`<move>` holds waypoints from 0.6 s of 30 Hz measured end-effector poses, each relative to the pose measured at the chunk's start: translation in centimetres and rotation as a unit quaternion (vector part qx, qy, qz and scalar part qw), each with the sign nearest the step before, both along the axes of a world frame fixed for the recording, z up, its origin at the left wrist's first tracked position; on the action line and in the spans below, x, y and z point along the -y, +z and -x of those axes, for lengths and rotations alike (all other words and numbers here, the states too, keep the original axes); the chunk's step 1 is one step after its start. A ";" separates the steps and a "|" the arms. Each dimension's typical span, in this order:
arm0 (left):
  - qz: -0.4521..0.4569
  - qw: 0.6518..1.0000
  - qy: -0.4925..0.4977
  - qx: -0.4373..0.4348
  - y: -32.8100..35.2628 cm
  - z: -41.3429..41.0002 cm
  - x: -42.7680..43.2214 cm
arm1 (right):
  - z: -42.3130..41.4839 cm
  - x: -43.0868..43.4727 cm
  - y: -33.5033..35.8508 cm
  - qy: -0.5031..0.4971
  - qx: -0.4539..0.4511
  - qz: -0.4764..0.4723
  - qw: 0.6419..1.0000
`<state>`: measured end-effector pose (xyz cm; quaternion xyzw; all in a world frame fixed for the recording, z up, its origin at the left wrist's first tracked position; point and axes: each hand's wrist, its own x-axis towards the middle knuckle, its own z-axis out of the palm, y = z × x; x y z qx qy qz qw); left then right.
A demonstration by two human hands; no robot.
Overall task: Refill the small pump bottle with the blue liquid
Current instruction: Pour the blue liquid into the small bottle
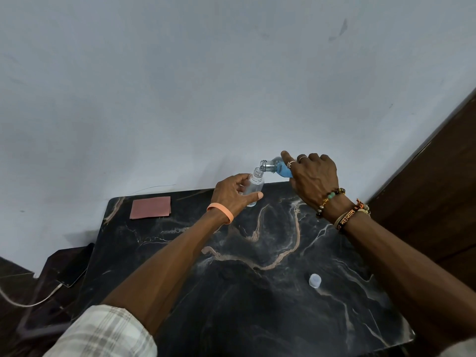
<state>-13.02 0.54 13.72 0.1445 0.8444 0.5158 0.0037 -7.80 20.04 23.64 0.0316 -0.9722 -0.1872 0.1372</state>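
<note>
While the left hand (pixel 231 194) curls round the small pump bottle (pixel 256 185) and the right hand (pixel 313 176) grips the tilted bottle of blue liquid (pixel 277 167), mouths meeting between them, both bottles seem light, thin-walled and slippery (hold mid-body, without squeezing).

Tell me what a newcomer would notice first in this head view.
The right hand tips a bottle of blue liquid over the open neck of the small clear bottle, which the left hand grips, at the far edge of the black marble table. A small white cap lies on the table near the right forearm.
</note>
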 end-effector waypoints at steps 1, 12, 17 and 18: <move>0.001 1.000 0.001 0.000 0.0 0.0 0.0 | -0.1 0.0 0.0 0.002 -0.003 -0.001 1.000; -0.002 1.000 0.002 -0.003 -0.1 -0.4 -0.2 | -0.6 0.1 0.3 0.001 -0.006 -0.010 1.000; 0.000 1.000 0.001 -0.002 -0.1 -0.6 -0.3 | -0.8 -0.1 0.3 0.004 -0.010 -0.010 1.000; 0.000 1.000 0.001 -0.003 -0.1 -0.6 -0.3 | -0.8 -0.1 0.2 0.003 -0.010 -0.012 1.000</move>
